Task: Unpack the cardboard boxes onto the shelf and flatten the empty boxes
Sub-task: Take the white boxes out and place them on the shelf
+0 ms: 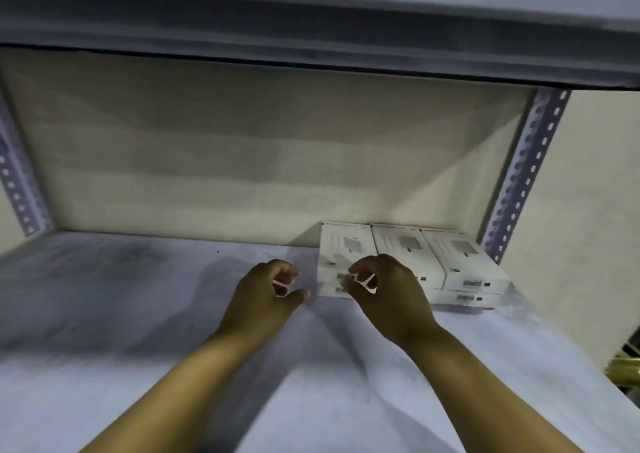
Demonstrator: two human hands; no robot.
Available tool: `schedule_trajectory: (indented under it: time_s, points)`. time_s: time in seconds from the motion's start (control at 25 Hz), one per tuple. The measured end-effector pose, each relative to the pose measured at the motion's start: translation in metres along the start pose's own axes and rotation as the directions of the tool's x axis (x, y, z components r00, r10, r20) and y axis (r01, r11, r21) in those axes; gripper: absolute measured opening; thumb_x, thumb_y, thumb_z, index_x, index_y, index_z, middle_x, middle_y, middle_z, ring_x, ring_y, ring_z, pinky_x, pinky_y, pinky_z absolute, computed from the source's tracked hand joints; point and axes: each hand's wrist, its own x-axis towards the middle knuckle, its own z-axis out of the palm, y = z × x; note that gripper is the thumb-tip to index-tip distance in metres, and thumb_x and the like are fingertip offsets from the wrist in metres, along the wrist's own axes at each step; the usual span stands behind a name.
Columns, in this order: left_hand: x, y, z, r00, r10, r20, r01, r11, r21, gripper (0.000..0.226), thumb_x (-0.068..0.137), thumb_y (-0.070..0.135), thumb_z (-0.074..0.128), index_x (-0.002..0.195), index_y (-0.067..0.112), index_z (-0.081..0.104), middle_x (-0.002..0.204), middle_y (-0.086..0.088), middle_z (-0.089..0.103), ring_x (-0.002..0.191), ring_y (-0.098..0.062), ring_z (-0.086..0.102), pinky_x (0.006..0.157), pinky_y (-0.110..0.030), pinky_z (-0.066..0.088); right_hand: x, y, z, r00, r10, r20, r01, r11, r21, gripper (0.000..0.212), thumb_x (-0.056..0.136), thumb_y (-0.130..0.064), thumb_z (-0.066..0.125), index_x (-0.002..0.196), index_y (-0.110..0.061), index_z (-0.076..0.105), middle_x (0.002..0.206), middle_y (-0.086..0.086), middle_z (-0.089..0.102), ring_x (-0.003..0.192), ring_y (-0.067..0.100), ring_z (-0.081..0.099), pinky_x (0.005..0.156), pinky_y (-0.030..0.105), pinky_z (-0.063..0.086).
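Two bare hands reach over the grey shelf board [121, 314] toward a stack of white boxes [408, 258], which serves as the landmark here. That stack sits on the board, pushed back against the beige wall [207, 158] and just beside the perforated metal upright [526, 175] that rises on the stack's right. Three flat boxes lie side by side on the top layer, with the front edges of a lower layer showing beneath them, barcode labels facing forward. The right hand [384, 289] overlaps the front left corner of the stack, its fingers curled inward in a loose claw; whether the fingertips actually touch the cardboard cannot be told, and no box looks lifted or gripped. The left hand [266, 289] hovers just left of the stack, clear of it, fingers half bent with the thumb held apart, holding nothing. Both forearms run back from the stack toward the viewer, spreading apart above the board. Left of the stack the board lies bare, with dark smudges on its surface. A second perforated upright [17, 182] stands far to the stack's left, at the other end of the bay. Above the stack, the front lip of the upper shelf [311, 43] spans the whole width. Motion blur softens the hands, so finer finger detail is unclear.
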Motion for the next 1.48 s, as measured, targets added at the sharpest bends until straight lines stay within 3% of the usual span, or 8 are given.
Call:
schedule_trajectory:
  time_s: [0.24,0.48,0.6,0.76,0.92,1.04,1.16,1.48]
  points:
    - [-0.05,-0.01,-0.038,0.989,-0.123,-0.084,0.124,0.992,0.007,0.018,0.081,0.033,0.074,0.094,0.031,0.062,0.089,0.013,0.063,0.079,0.0,0.059,0.064,-0.012,0.044,-0.025,-0.052,0.017,0.98,-0.003,0.197,-0.032,0.984,0.176,0.009,0.087,-0.041,0.065,0.093,-0.033,0.065,0.082,-0.019,0.062,0.076,-0.001,0.059,0.069,0.019,0.048]
    - [-0.109,-0.037,-0.099,0.982,-0.085,-0.172,0.095,0.994,0.052,0.015,0.08,0.031,0.074,0.091,0.027,0.065,0.084,0.01,0.065,0.074,0.0,0.06,0.059,-0.012,0.045,-0.054,-0.108,0.055,0.964,-0.078,0.254,-0.002,0.954,0.301,0.013,0.084,-0.04,0.071,0.086,-0.027,0.068,0.076,-0.01,0.065,0.072,0.006,0.061,0.067,0.023,0.05]
    - [-0.144,-0.057,-0.137,0.964,-0.129,-0.231,0.145,0.988,0.053,0.013,0.08,0.03,0.075,0.089,0.027,0.066,0.084,0.01,0.066,0.073,-0.002,0.061,0.065,-0.021,0.049,-0.075,-0.144,0.08,0.953,-0.107,0.283,-0.006,0.929,0.371,0.013,0.083,-0.037,0.073,0.083,-0.026,0.068,0.074,-0.01,0.065,0.07,0.006,0.061,0.067,0.024,0.052]
    - [-0.196,-0.083,-0.188,0.946,-0.172,-0.276,0.2,0.977,0.077,0.01,0.082,0.03,0.073,0.088,0.029,0.066,0.085,0.012,0.065,0.074,0.001,0.058,0.062,-0.017,0.046,-0.107,-0.196,0.109,0.929,-0.127,0.347,-0.042,0.898,0.439,0.009,0.084,-0.032,0.072,0.085,-0.024,0.069,0.074,-0.008,0.064,0.061,0.002,0.057,0.057,0.014,0.045]
    - [-0.25,-0.116,-0.239,0.915,-0.206,-0.347,0.258,0.96,0.108,0.009,0.082,0.03,0.074,0.085,0.028,0.066,0.085,0.009,0.064,0.076,-0.004,0.06,0.065,-0.022,0.047,-0.143,-0.255,0.141,0.896,-0.206,0.392,0.005,0.889,0.457,0.011,0.084,-0.035,0.071,0.085,-0.025,0.068,0.078,-0.009,0.065,0.07,0.006,0.059,0.063,0.02,0.048]
    - [-0.291,-0.139,-0.271,0.88,-0.272,-0.389,0.325,0.943,0.077,0.008,0.081,0.025,0.074,0.082,0.024,0.066,0.082,0.006,0.065,0.075,-0.008,0.061,0.067,-0.03,0.052,-0.171,-0.298,0.166,0.86,-0.273,0.431,0.03,0.871,0.491,0.009,0.085,-0.033,0.072,0.083,-0.025,0.068,0.076,-0.01,0.065,0.07,0.005,0.058,0.061,0.014,0.045]
    - [-0.328,-0.155,-0.299,0.852,-0.328,-0.408,0.386,0.92,0.068,0.008,0.082,0.026,0.073,0.083,0.025,0.066,0.079,0.008,0.065,0.071,-0.003,0.06,0.064,-0.025,0.051,-0.194,-0.332,0.189,0.823,-0.323,0.467,0.053,0.863,0.503,0.009,0.084,-0.031,0.072,0.085,-0.022,0.07,0.077,-0.009,0.066,0.071,0.004,0.059,0.06,0.012,0.045]
    - [-0.427,-0.199,-0.352,0.666,-0.511,-0.544,0.571,0.818,-0.071,0.009,0.082,0.027,0.072,0.085,0.031,0.065,0.081,0.009,0.065,0.077,-0.005,0.061,0.072,-0.028,0.054,-0.257,-0.41,0.257,0.597,-0.496,0.631,0.11,0.829,0.548,0.016,0.084,-0.037,0.071,0.092,-0.023,0.07,0.078,-0.008,0.067,0.075,0.011,0.063,0.072,0.031,0.055]
